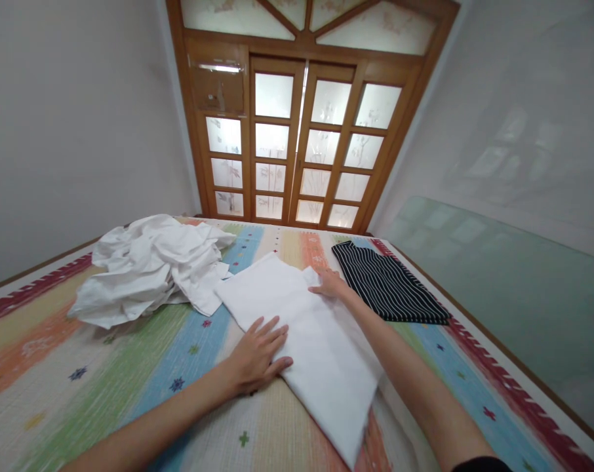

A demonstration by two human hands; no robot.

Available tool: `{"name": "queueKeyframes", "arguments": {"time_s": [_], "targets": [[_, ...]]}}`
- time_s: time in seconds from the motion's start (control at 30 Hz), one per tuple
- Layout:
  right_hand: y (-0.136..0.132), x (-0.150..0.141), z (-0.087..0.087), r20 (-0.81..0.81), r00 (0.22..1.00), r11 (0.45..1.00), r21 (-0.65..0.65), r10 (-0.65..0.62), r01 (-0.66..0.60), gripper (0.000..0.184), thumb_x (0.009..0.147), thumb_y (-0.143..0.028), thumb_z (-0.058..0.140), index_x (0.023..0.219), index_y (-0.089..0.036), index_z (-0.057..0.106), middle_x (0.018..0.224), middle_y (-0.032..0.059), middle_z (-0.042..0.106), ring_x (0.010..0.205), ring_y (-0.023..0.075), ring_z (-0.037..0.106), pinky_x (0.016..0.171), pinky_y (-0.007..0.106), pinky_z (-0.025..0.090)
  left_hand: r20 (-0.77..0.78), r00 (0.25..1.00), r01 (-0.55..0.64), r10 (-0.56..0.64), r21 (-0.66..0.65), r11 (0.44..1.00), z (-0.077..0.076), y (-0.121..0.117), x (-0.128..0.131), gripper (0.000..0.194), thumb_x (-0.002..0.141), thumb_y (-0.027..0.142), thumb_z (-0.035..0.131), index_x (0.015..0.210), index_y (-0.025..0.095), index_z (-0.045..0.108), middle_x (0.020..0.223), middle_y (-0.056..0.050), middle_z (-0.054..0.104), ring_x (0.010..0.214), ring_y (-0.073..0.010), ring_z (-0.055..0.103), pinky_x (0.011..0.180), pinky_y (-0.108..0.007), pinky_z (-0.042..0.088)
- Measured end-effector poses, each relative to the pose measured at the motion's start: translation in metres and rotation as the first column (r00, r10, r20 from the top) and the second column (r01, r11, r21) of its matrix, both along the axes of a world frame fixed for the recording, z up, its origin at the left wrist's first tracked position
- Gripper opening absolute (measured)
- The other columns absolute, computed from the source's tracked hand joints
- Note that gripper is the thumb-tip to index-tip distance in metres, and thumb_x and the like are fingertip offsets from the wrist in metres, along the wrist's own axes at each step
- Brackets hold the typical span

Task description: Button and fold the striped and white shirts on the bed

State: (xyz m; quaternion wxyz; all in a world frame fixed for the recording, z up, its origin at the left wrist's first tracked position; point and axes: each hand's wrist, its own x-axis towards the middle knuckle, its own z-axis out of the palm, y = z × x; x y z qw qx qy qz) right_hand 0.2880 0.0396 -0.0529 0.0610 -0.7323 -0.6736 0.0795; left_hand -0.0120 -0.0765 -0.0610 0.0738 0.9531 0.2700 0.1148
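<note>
A white folded garment (307, 341) lies at an angle in front of me on the striped bed cover (130, 367). My left hand (260, 354) rests flat on its left edge, fingers spread. At its far right edge is my right hand (329, 283), the thumb over the cloth and the fingers reaching past the edge, partly hidden; whether they pinch the fabric is hard to see. What kind of garment it is does not show.
To the left sits a crumpled heap of white clothing (149, 269). A folded black garment with white stripes (390, 282) lies on the right. Beyond the bed stand wooden doors with glass panes (297, 144); a pale green panel (503, 288) runs along the right wall.
</note>
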Motion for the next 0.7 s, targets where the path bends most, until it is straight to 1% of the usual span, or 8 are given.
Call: {"name": "queueKeyframes", "arguments": {"time_s": [0.13,0.23,0.3,0.37,0.43,0.57,0.63,0.7], "targets": [[-0.022,0.016,-0.006,-0.078,0.997,0.997,0.063,-0.030,0.035,0.097,0.064,-0.045,0.079,0.143,-0.014,0.035,0.142,0.0216,0.044,0.133,0.0365,0.038,0.106,0.046,0.032,0.055,0.998,-0.043,0.040,0.060,0.997,-0.002,0.034,-0.021,0.047,0.096,0.048,0.037,0.127,0.020,0.060,0.139,-0.008,0.055,0.141,-0.0286,0.032,0.116,-0.051,0.021],[-0.043,0.023,-0.009,-0.235,0.972,0.987,0.147,-0.023,0.059,0.102,0.055,-0.036,0.083,0.142,-0.013,0.036,0.146,0.0206,0.039,0.137,0.0349,0.034,0.110,0.044,0.031,0.109,0.989,-0.103,0.104,-0.016,0.995,-0.005,0.060,-0.035,0.040,0.096,0.042,0.040,0.119,0.020,0.064,0.137,-0.009,0.056,0.140,-0.0297,0.033,0.113,-0.052,0.027],[-0.059,0.026,-0.009,-0.405,0.912,0.968,0.197,-0.062,0.153,0.101,0.058,-0.030,0.080,0.144,-0.012,0.032,0.147,0.0217,0.036,0.135,0.0331,0.037,0.108,0.043,0.035,0.195,0.969,-0.132,0.153,-0.113,0.985,-0.007,0.073,-0.040,0.035,0.093,0.039,0.045,0.114,0.019,0.064,0.142,-0.011,0.051,0.137,-0.0295,0.039,0.112,-0.050,0.031],[-0.076,0.029,-0.007,-0.608,0.784,0.944,0.166,-0.129,0.284,0.097,0.064,-0.030,0.074,0.146,-0.012,0.026,0.148,0.0234,0.034,0.129,0.0310,0.047,0.101,0.042,0.043,0.326,0.908,-0.186,0.263,-0.249,0.950,-0.009,0.082,-0.042,0.035,0.086,0.036,0.053,0.115,0.017,0.061,0.144,-0.015,0.047,0.133,-0.0293,0.044,0.109,-0.049,0.037],[-0.092,0.030,-0.003,-0.769,0.611,0.931,0.058,-0.189,0.361,0.096,0.069,-0.032,0.070,0.148,-0.015,0.019,0.148,0.0241,0.033,0.118,0.0283,0.056,0.090,0.039,0.051,0.424,0.788,-0.247,0.447,-0.448,0.859,-0.007,0.088,-0.042,0.045,0.078,0.032,0.062,0.119,0.015,0.055,0.140,-0.017,0.049,0.125,-0.0292,0.051,0.102,-0.047,0.044],[-0.112,0.027,0.002,-0.885,0.407,0.945,-0.098,-0.226,0.312,0.103,0.068,-0.034,0.073,0.149,-0.019,0.012,0.135,0.0214,0.051,0.098,0.0262,0.066,0.075,0.038,0.056,0.378,0.545,-0.174,0.748,-0.822,0.543,0.004,0.096,-0.041,0.065,0.064,0.029,0.075,0.120,0.016,0.046,0.124,-0.016,0.058,0.100,-0.0238,0.065,0.081,-0.036,0.054],[-0.114,0.022,0.002,-0.921,0.353,0.967,-0.081,-0.166,0.243,0.110,0.064,-0.032,0.078,0.150,-0.021,0.010,0.122,0.0165,0.061,0.093,0.0258,0.067,0.075,0.038,0.057,0.324,0.507,-0.081,0.799,-0.905,0.418,0.010,0.099,-0.039,0.074,0.060,0.030,0.080,0.122,0.017,0.042,0.108,-0.012,0.064,0.086,-0.0194,0.067,0.072,-0.030,0.053],[-0.112,0.018,0.001,-0.951,0.295,0.985,-0.045,-0.094,0.167,0.113,0.060,-0.031,0.081,0.150,-0.022,0.013,0.117,0.0125,0.065,0.095,0.0254,0.067,0.078,0.038,0.056,0.287,0.532,-0.021,0.796,-0.936,0.352,0.014,0.099,-0.038,0.087,0.057,0.032,0.083,0.129,0.016,0.037,0.088,-0.005,0.067,0.074,-0.0170,0.066,0.065,-0.027,0.051]]}}
